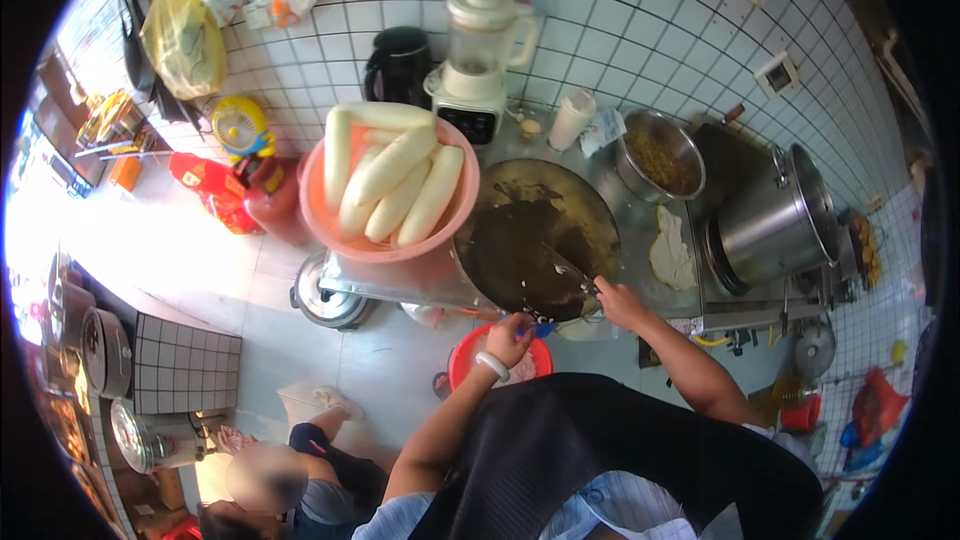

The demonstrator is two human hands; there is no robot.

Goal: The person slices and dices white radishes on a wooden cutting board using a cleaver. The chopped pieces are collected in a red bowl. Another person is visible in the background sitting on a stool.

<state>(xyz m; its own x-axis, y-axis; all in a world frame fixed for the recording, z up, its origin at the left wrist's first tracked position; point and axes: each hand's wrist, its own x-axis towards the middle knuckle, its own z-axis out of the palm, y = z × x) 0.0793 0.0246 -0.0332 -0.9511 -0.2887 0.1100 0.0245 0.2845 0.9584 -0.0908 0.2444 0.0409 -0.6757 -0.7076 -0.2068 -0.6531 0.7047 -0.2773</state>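
Observation:
My right hand (621, 301) grips the handle of a flat metal spatula (564, 262). The spatula's blade reaches over a large dark round pan (517, 240) set into the steel counter. Small white bits lie on the pan near its front edge. My left hand (508, 341), with a white bangle (492, 366) at the wrist, is at that front edge with its fingers bent together. A small blue item (543, 330) shows beside its fingertips; whether the fingers hold it is unclear. Below this hand a red basin (465, 360) contains pale food, partly hidden by my forearm.
A pink basin (315, 229) of peeled white radishes overhangs the counter's left part. Behind stand a blender (476, 52) and a black kettle (401, 60). To the right are a steel bowl (697, 165) of brown food and a tall stockpot (772, 217). Another person (322, 495) is at lower left.

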